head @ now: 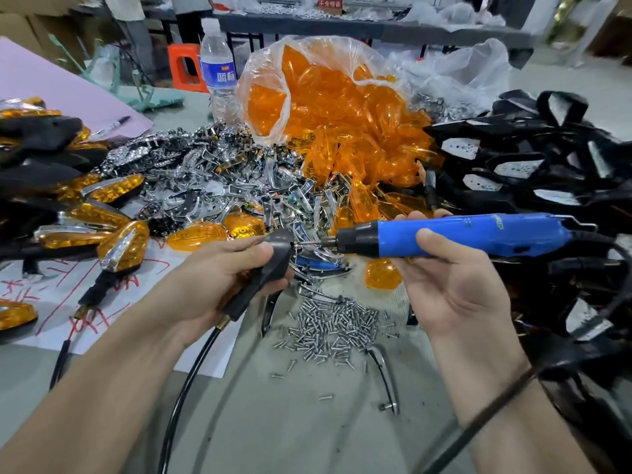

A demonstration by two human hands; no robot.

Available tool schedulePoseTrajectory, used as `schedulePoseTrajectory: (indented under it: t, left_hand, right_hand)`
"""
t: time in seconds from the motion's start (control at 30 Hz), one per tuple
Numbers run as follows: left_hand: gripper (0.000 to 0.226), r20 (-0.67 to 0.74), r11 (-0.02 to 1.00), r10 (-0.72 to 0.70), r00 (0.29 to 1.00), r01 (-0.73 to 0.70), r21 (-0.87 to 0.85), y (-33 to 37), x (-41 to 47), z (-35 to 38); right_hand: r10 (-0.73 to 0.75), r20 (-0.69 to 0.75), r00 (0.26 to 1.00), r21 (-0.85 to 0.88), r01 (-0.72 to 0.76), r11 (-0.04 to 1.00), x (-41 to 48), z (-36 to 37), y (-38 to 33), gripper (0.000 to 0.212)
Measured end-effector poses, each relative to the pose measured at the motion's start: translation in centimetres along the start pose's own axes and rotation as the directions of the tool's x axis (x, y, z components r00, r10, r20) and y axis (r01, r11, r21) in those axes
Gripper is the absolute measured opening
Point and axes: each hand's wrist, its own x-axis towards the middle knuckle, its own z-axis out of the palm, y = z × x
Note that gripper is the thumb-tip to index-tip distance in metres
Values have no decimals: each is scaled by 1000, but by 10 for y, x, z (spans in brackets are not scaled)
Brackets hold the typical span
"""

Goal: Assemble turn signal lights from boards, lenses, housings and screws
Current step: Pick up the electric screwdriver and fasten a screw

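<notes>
Your left hand (225,275) curls round a matte black, wedge-shaped housing (275,256). The thumb lies along its top and the fingers wrap underneath. Its rubbery stalk and thin black cable (191,371) trail toward you. Your right hand (455,285) grips the smooth blue plastic barrel of an electric screwdriver (444,236), thumb across the near side and fingertips showing over the far side. The metal bit points left and meets the housing's right edge, just beyond your left fingertips.

Under both hands, small silvery screws (335,326) lie scattered on the grey table (307,422). Farther back is a tangle of shiny chrome reflectors (212,169), and a clear plastic bag spills glossy orange lenses (328,107). Black housings (533,165) are heaped on the right and finished amber lights (113,213) on the left. A water bottle (219,73) stands at the far left.
</notes>
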Motion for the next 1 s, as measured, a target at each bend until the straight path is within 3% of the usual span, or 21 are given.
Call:
schedulePoseTrajectory:
  t: [0.13, 0.4, 1.0]
  left_hand:
    - [39, 7, 1000, 6, 1000, -6, -17, -1, 2, -2]
    - [36, -6, 1000, -4, 1000, 3, -28, -3, 5, -7]
    - [21, -40, 1000, -8, 999, 8, -22, -5, 7, -6]
  right_hand:
    - [-28, 48, 998, -25, 29, 999, -3, 0, 4, 54]
    - [-68, 144, 987, -4, 69, 998, -6, 1, 6, 62]
    - [-85, 191, 978, 34, 80, 996, -5, 0, 5, 64]
